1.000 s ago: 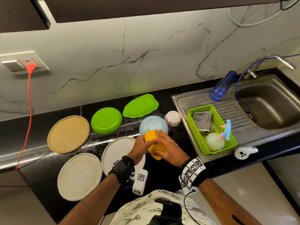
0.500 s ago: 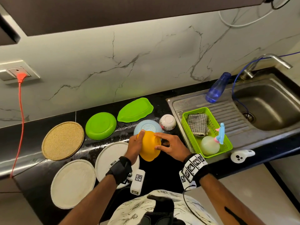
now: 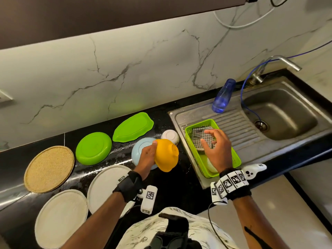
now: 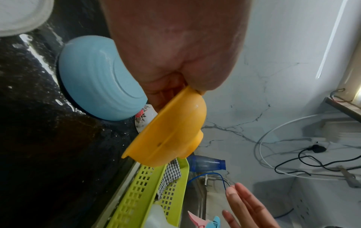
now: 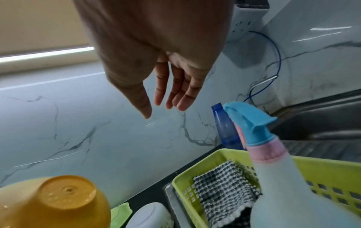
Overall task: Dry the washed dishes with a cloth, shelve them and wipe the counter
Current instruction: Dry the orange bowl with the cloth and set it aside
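Observation:
My left hand (image 3: 148, 155) grips the rim of a wet yellow bowl (image 3: 167, 155), held tilted above the black counter (image 3: 172, 184); the wrist view shows the same yellow bowl (image 4: 171, 132) pinched at its edge. My right hand (image 3: 213, 141) hovers with fingers spread and holding nothing over the checked cloth (image 3: 202, 136) in the green basket (image 3: 235, 159). In the right wrist view, the right hand's fingers (image 5: 181, 86) are straight, above the checked cloth (image 5: 222, 194). A light blue bowl (image 3: 139, 150) and a small white floral bowl (image 3: 170, 136) sit upside down beside the yellow one.
Two green plates (image 3: 93, 148), a cork mat (image 3: 48, 168) and two white plates (image 3: 61, 218) lie on the wet counter. A spray bottle (image 5: 277, 177) stands in the basket. A blue bottle (image 3: 223, 96), sink basin (image 3: 280, 114), tap (image 3: 280, 60) and white controller (image 3: 253, 169) are at right.
My right hand let go of the yellow bowl and moved right over the cloth in the basket. The left hand now holds the bowl alone, tilted more to the right.

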